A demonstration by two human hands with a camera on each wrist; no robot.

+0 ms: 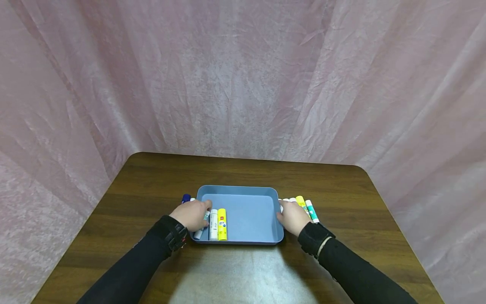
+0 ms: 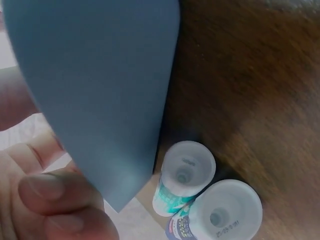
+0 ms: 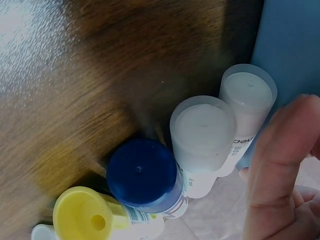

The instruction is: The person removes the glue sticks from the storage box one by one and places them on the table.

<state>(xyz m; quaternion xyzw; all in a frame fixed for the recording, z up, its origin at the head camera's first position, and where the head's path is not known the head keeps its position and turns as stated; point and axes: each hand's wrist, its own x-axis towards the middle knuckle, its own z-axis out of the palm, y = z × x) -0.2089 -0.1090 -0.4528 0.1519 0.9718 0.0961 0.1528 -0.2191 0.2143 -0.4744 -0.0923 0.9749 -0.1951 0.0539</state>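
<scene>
My left hand [image 1: 191, 214] reaches over the left rim of the blue tray [image 1: 250, 215] and pinches a slanted white and teal glue stick [image 1: 199, 234], partly hidden by the fingers. Beside it in the tray lie a white glue stick [image 1: 214, 225] and a yellow glue stick [image 1: 222, 224]. In the left wrist view, curled fingers [image 2: 52, 187] show beyond the tray wall. My right hand [image 1: 294, 217] is at the tray's right rim, thumb and forefinger spread around the nearest white glue stick [image 3: 247, 97]. That stick lies next to the tray, in a row of several.
Left of the tray, two more glue sticks [image 2: 225, 212] lie side by side on the wooden table [image 1: 322, 181]. The row on the right includes a blue-ended glue stick [image 3: 142, 175] and one with a yellow end [image 3: 82, 215]. A pink curtain [image 1: 243, 84] hangs behind the table.
</scene>
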